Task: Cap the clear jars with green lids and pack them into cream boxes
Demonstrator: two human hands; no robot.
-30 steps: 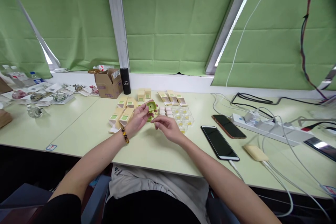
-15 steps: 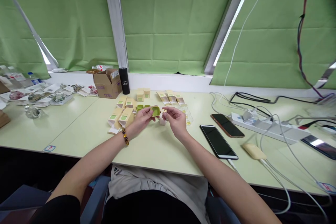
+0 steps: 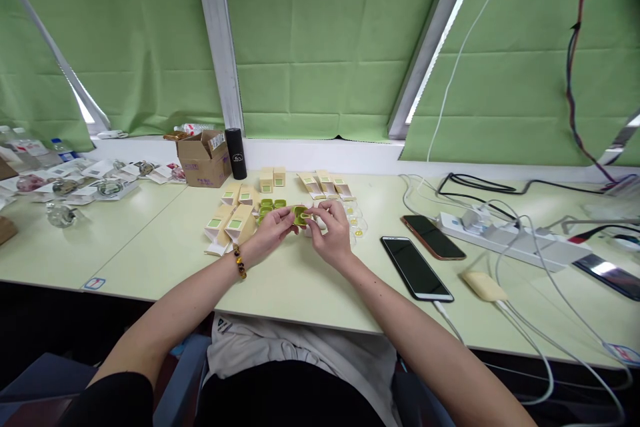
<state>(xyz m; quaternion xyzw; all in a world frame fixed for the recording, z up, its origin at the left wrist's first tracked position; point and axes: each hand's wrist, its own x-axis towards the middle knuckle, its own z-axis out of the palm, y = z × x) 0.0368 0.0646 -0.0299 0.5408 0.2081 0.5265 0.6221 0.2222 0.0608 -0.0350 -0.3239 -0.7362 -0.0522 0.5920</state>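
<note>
My left hand (image 3: pixel 273 230) grips a small green square cup (image 3: pixel 299 215) by its left side, its hollow facing up toward me. The fingers of my right hand (image 3: pixel 331 230) are pinched together at the cup's right edge. A tiny pale thing shows at those fingertips, too small to name. Behind my left hand stand several more green cups (image 3: pixel 267 203). Partly hidden behind my right hand lie clear plastic pieces with yellow centres (image 3: pixel 354 221). Cream cartons with green labels (image 3: pixel 241 222) stand left of my left hand.
Flattened cream cartons (image 3: pixel 326 185) lie at the back. A brown cardboard box (image 3: pixel 204 159) and a black bottle (image 3: pixel 235 153) stand behind on the left. On the right are a white-framed phone (image 3: pixel 416 268), a dark phone (image 3: pixel 434 237), a power strip (image 3: pixel 510 243) and loose cables.
My right hand has moved left, bringing its fingertips and the small pale thing to the cup's inside edge. My left hand still holds the cup, tilted slightly differently.
</note>
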